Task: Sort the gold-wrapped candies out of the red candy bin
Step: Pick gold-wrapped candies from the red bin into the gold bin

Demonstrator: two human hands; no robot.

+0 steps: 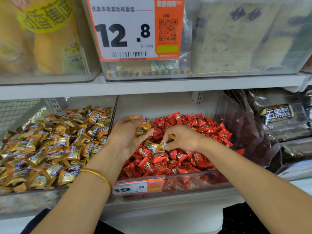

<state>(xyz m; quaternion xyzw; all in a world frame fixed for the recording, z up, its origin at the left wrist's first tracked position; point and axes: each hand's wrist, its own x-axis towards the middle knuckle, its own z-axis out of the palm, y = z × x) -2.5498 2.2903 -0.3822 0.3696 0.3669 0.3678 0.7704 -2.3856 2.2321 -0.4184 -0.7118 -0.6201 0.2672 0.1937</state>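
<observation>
1. gold-wrapped candies (152, 146) lie atop red ones in the red candy bin (194, 179); right hand (183, 140) pinches one.
2. left hand (128, 132) clutches several.
3. clear divider (113, 114), gold-filled bin (25, 201) just left.

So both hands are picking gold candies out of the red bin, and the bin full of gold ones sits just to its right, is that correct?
Not quite. The head view shows the gold bin to the left of the red bin, not the right. Left hand and right hand do hold gold candies.
</observation>
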